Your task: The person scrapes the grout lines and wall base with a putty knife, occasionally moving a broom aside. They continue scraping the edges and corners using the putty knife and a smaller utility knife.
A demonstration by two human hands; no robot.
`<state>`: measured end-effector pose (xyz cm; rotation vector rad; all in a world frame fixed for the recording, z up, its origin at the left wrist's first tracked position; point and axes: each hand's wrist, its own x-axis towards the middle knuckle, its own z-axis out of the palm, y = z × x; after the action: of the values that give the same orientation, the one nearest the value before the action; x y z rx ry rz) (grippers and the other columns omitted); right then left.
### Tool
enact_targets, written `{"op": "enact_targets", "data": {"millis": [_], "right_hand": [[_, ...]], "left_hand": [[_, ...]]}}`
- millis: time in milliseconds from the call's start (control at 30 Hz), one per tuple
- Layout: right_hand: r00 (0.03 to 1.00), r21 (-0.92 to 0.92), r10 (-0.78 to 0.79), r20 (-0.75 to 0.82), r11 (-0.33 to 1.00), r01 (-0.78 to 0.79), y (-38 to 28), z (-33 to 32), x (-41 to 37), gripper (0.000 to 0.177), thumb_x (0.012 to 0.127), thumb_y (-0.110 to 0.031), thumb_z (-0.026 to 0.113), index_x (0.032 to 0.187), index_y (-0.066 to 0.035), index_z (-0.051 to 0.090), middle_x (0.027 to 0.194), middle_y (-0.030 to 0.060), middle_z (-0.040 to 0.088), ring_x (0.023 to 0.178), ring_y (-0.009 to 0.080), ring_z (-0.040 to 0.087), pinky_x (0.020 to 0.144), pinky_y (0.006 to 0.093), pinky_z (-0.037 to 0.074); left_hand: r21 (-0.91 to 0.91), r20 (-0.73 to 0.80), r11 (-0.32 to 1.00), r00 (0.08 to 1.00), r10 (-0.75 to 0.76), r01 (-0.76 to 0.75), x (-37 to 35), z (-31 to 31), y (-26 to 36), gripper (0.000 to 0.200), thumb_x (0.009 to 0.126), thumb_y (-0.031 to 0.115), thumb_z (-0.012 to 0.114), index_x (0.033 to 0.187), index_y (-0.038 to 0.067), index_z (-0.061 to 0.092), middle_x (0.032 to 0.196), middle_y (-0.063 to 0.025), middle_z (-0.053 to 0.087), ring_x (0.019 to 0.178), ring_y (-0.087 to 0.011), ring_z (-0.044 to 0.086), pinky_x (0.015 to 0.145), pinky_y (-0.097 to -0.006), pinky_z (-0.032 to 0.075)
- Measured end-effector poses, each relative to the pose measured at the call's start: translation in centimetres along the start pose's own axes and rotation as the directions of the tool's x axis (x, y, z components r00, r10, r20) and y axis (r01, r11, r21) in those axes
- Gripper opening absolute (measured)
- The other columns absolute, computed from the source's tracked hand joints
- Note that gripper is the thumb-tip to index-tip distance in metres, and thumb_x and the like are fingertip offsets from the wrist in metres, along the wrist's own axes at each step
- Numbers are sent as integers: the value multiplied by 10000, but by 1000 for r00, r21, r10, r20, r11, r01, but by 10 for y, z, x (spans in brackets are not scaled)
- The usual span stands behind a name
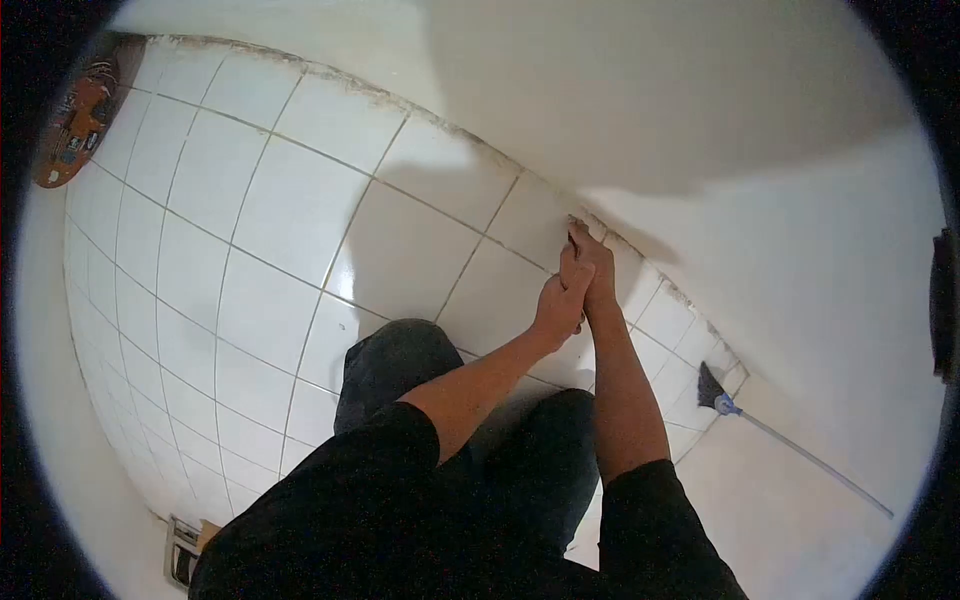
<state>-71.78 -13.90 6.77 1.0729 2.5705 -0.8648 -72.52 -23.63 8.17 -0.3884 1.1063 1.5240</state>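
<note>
My right hand (598, 265) is low over the white floor tiles (420, 225), close to where they meet the wall. Its fingers are closed around something small and dark that I cannot make out, pointing at the grimy joint. My left hand (560, 300) is closed too, pressed against the right one from the left side. Whatever lies between the two palms is hidden. Brown, crumbly dirt runs along the floor's edge (400, 100) beneath the wall (520, 80).
A broom (800, 455) with dark bristles leans at the right. At the upper left stands a brown, paint-spattered object (75, 125). A metal-framed item (180, 555) lies at the lower left. My bent knees (405, 355) are just behind my hands.
</note>
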Motion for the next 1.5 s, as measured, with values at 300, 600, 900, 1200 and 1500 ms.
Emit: {"op": "enact_targets", "data": {"millis": [300,600,900,1200,1500], "right_hand": [[922,259,-100,-374,943,207,32,35,13,324,924,-295,561,1127,-47,611,1062,164,672,919,348,644,810,380,500],[969,-188,39,-243,978,-87,-3,13,-12,398,874,-316,616,1212,-106,600,1010,198,661,886,348,650,754,440,513],[977,441,119,-178,897,-29,36,34,4,469,931,-334,588,1211,42,589,894,97,659,775,233,602,753,332,499],[988,146,123,-96,983,-109,-14,-1,-22,470,951,-405,558,1147,17,624,795,95,605,689,199,533,730,314,474],[864,791,425,272,413,-452,-21,-8,-25,419,938,-399,580,911,18,608,691,28,560,599,158,512,553,307,419]], "left_hand": [[42,17,999,1000,6,-7,8,-6,13,584,873,612,571,836,29,569,601,-12,495,453,-103,455,373,-274,357],[-153,-36,987,998,-50,44,12,-6,5,709,865,596,575,1085,-78,561,919,-109,625,762,-179,614,574,-315,494],[-132,-60,984,990,-125,116,14,-6,12,694,855,629,577,1001,-50,573,805,-82,589,637,-162,561,482,-311,439],[-121,-145,993,989,-28,11,-3,5,9,604,875,573,586,835,-30,582,666,-59,547,512,-140,502,425,-300,384],[-130,-117,991,993,28,-44,-1,4,-20,690,905,584,526,1023,-91,603,950,-190,646,900,-261,615,796,-331,483]]}}
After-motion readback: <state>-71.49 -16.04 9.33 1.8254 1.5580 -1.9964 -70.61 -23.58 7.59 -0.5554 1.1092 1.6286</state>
